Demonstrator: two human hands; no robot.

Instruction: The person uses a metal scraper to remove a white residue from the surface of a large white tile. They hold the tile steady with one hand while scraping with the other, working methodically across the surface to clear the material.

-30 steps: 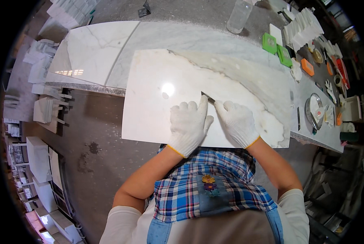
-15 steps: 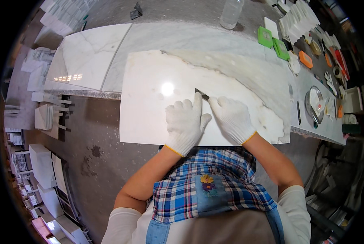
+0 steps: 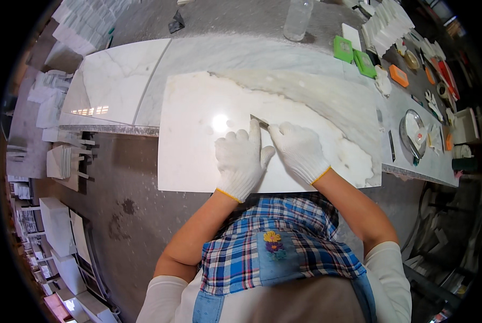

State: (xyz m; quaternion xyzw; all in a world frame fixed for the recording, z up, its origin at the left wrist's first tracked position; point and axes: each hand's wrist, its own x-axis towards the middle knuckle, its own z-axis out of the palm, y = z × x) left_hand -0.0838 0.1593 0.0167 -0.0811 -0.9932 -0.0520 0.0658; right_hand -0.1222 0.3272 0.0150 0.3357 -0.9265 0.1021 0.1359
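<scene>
Blade (image 3: 259, 120), pinched in the right hand (image 3: 297, 149) over the veined slab (image 3: 300, 114) at one o'clock from the flat-laid left hand (image 3: 241, 161), seemingly called for a low angle and light, even pressure.

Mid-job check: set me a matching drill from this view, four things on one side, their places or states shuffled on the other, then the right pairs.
Column one:
1. Left hand
2. Right hand
3. Clear bottle
4. Orange block

Column two:
A. To the right of the green boxes
B. Over the veined slab, thumb held out to the side
C. Near the top edge of the picture, beyond the slab
D. Closed on a thin blade tool

Right pairs: 1-B, 2-D, 3-C, 4-A.
</scene>
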